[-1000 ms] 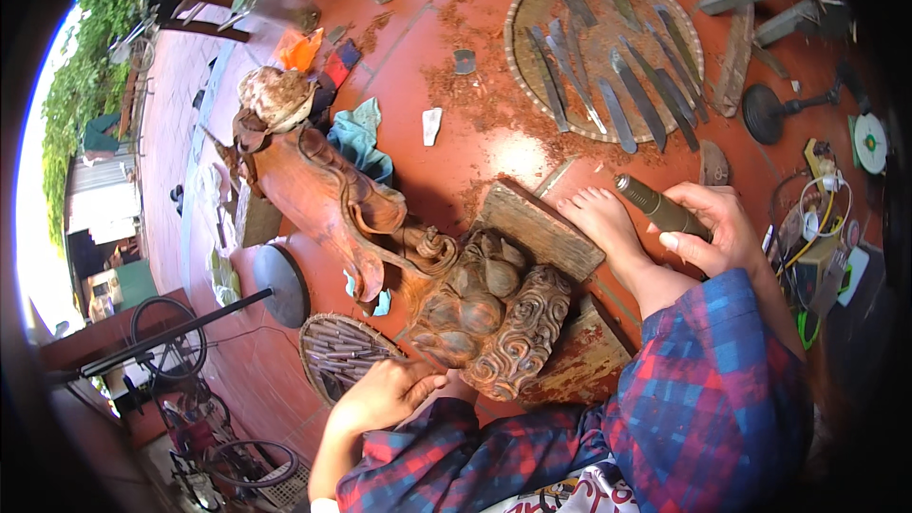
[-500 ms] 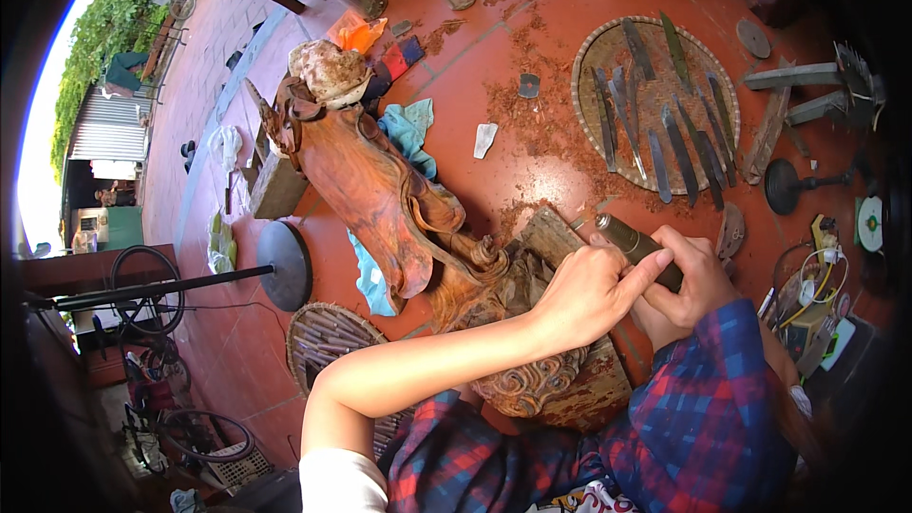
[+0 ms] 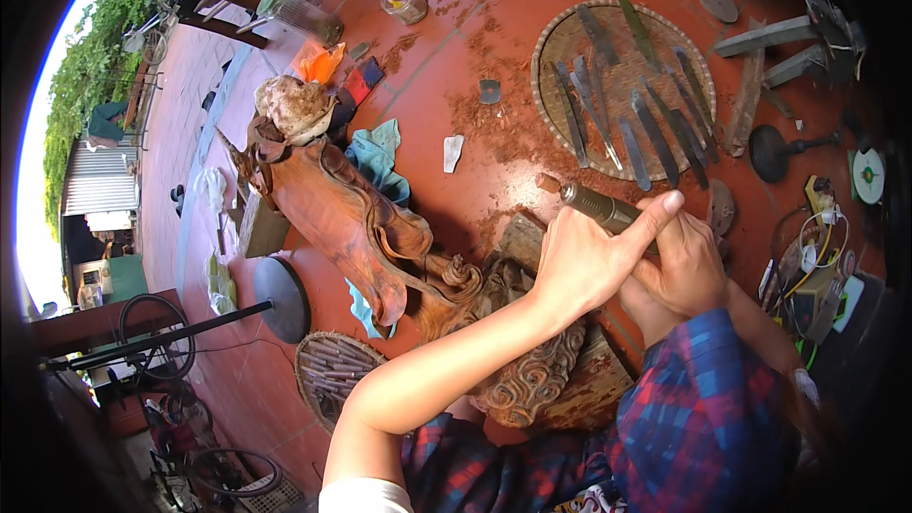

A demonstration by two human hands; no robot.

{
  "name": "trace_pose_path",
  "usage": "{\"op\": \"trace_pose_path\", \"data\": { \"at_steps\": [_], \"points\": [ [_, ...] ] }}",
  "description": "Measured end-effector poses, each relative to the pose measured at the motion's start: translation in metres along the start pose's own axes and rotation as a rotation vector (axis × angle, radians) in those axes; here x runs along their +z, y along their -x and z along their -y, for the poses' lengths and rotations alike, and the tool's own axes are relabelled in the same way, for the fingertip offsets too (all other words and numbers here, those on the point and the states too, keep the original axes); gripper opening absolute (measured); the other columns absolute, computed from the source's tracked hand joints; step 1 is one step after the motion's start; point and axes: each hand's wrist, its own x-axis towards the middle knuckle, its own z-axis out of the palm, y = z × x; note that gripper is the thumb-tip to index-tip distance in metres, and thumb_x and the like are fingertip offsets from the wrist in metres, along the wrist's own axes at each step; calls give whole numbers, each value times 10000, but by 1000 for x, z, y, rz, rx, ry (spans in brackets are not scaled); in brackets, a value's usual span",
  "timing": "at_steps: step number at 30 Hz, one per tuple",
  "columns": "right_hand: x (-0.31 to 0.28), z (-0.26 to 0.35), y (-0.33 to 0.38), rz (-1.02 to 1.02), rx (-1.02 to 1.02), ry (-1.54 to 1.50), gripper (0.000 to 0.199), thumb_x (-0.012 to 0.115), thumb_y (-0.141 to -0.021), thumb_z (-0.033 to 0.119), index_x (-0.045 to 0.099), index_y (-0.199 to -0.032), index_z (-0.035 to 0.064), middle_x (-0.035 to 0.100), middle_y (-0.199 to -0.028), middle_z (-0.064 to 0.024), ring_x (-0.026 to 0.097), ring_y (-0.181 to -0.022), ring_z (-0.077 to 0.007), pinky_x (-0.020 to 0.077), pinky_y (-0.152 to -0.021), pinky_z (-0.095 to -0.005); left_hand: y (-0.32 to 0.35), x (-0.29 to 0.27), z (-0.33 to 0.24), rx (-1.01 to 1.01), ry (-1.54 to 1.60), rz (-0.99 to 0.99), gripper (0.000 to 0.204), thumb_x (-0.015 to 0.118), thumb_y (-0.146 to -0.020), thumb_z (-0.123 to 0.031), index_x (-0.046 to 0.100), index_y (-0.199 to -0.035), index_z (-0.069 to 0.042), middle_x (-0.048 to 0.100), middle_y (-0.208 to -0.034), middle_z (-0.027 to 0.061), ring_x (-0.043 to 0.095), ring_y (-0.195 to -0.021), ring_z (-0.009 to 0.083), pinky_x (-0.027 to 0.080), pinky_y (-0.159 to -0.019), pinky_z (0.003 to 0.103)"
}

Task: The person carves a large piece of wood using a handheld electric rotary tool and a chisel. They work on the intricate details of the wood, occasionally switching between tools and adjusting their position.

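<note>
A dark olive metal cylinder with a ringed end (image 3: pixel 600 206) is gripped between my two hands; its exact kind does not show. My left hand (image 3: pixel 591 264) closes round it, the thumb stretched along its side. Closed about its rear part, my right hand (image 3: pixel 686 268) touches the left one and hides that end. Below and to the left lies a large carved piece of reddish wood (image 3: pixel 328 223), with flowing folds and dense curls (image 3: pixel 532 370). My left forearm passes over its near end, which rests against rough wooden blocks (image 3: pixel 594 380).
A round woven tray (image 3: pixel 548 133) of long flat files and blades lies beyond my hands. Another basket (image 3: pixel 302 370) holds many slim tool handles. Around are a black round-based stand (image 3: pixel 282 300), blue cloths (image 3: pixel 375 157), wood shavings, jars, and wired tools at right.
The view has shifted, so most things sit further left in it. My hands keep hold of the cylinder, and the left thumb now reaches out straighter along it.
</note>
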Motion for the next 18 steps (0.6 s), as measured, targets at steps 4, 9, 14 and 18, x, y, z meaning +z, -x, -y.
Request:
{"op": "trace_pose_path", "data": {
  "at_steps": [4,9,14,18],
  "points": [
    [19,2,-5,-68,178,-328,388,726,-761,141,509,-1046,-9,600,-891,-198,618,-829,-395,492,-694,-444,-1,-9,12,-135,-25,-52,423,589,-913,-402,673,-898,12,667,-736,70,605,-691,119,491,-641,309],
    [25,-8,8,-81,275,-483,502,805,-709,165,499,-1078,16,619,-927,-177,628,-868,-393,495,-715,-416,4,-1,22,-85,115,-98,464,593,-884,-441,705,-738,-14,651,-595,119,672,-627,174,491,-581,351],
    [16,-6,1,106,220,-519,481,830,-682,179,580,-1054,3,645,-886,-166,659,-850,-329,510,-720,-386,5,-8,13,0,-189,-41,422,652,-861,-399,663,-692,-12,603,-571,92,583,-519,173,444,-494,323],
    [25,-13,12,295,261,-891,299,794,-720,123,640,-939,-12,658,-787,-91,642,-765,-163,501,-700,-305,11,-3,28,301,-309,-45,405,716,-781,-367,598,-618,-16,580,-577,100,593,-519,230,436,-464,338]
  ]
}}
